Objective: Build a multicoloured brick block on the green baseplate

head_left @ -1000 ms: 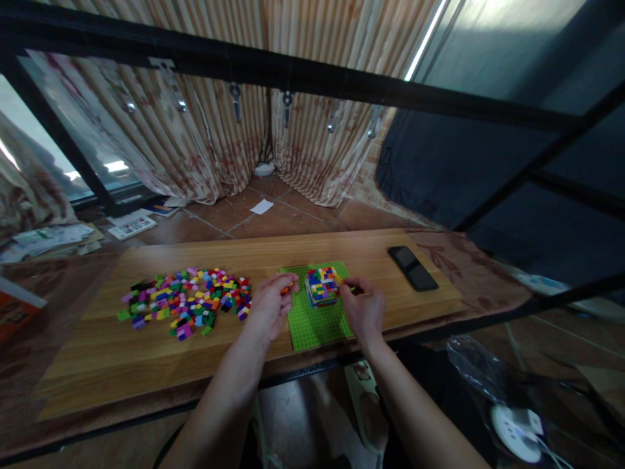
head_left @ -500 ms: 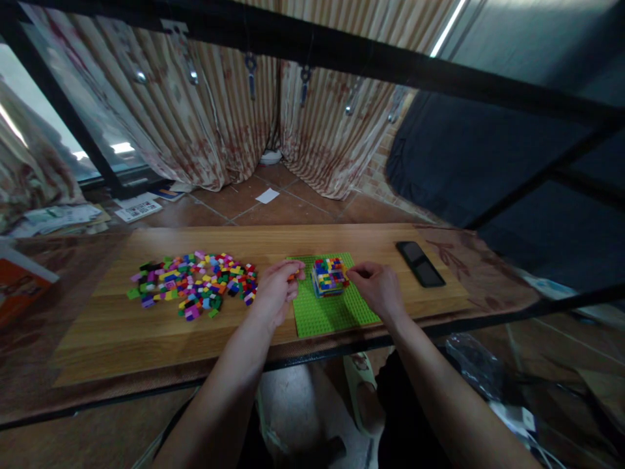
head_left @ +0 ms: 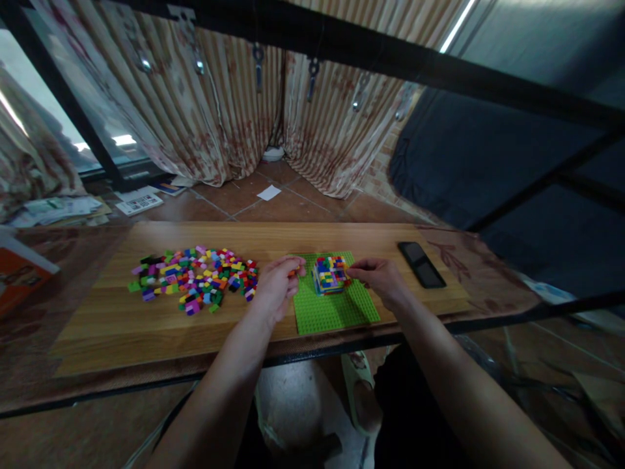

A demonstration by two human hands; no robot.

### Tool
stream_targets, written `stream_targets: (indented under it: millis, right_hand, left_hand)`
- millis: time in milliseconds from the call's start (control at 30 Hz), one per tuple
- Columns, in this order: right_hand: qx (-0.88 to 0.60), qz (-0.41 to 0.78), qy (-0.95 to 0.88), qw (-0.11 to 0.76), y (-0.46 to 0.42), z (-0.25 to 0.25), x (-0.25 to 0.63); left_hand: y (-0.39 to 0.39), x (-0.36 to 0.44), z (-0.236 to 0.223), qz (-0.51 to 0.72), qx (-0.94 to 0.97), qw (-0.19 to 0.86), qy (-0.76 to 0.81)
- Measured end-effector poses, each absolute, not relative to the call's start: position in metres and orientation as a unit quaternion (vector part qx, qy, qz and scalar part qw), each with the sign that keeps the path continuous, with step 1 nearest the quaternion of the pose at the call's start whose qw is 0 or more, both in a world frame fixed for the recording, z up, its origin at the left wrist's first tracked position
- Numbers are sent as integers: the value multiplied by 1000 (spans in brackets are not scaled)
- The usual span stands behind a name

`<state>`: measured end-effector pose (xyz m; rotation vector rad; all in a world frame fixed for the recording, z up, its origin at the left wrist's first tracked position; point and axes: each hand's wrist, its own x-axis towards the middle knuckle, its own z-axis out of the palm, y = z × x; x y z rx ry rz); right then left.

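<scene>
A block structure of many-coloured toy bricks (head_left: 330, 276) stands on the green baseplate (head_left: 336, 318), toward its far side. My left hand (head_left: 279, 286) is closed over the left edge of the plate, with small orange toy bricks (head_left: 293, 271) showing between thumb and fingers. To the right of the structure, my right hand (head_left: 379, 276) pinches at its far right corner. A small yellowish toy brick (head_left: 347, 268) shows at those fingertips, partly hidden; whether it is joined to the structure I cannot tell.
Loose toy bricks (head_left: 195, 277) of many colours lie spread over the left part of the wooden board (head_left: 161, 345). A black phone (head_left: 422, 264) lies right of the baseplate. A dark metal bar (head_left: 312, 32) crosses above, with several small items hanging from it.
My right hand has turned slightly, its fingers now reaching flatter toward the structure's right corner. My left hand keeps its bricks in nearly the same place. The whole view has shifted slightly.
</scene>
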<state>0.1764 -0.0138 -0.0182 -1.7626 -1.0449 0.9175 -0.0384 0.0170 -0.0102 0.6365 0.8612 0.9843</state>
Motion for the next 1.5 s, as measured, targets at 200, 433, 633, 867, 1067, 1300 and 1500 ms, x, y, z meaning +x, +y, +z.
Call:
stream_targets:
  millis: [200, 433, 633, 867, 1067, 1300, 1500]
  right_hand:
    - [-722, 390, -395, 413, -10, -20, 181]
    - [-732, 404, -381, 394, -9, -16, 177]
    - [-726, 426, -372, 392, -12, -14, 175]
    - [-709, 462, -368, 386, -6, -13, 178]
    - [-704, 473, -375, 374, 0, -10, 179]
    - [-715, 410, -407, 393, -3, -17, 171]
    - [-713, 293, -444, 457, -14, -18, 175]
  left_hand:
    - [17, -38, -11, 449, 295, 746, 392]
    - [16, -37, -11, 449, 297, 747, 390]
    - [17, -37, -11, 448, 290, 747, 396]
    - [17, -35, -11, 448, 292, 749, 392]
    - [18, -33, -16, 441, 297, 751, 393]
    - [14, -26, -17, 434, 308, 749, 395]
    - [9, -19, -13, 419, 288, 778, 369]
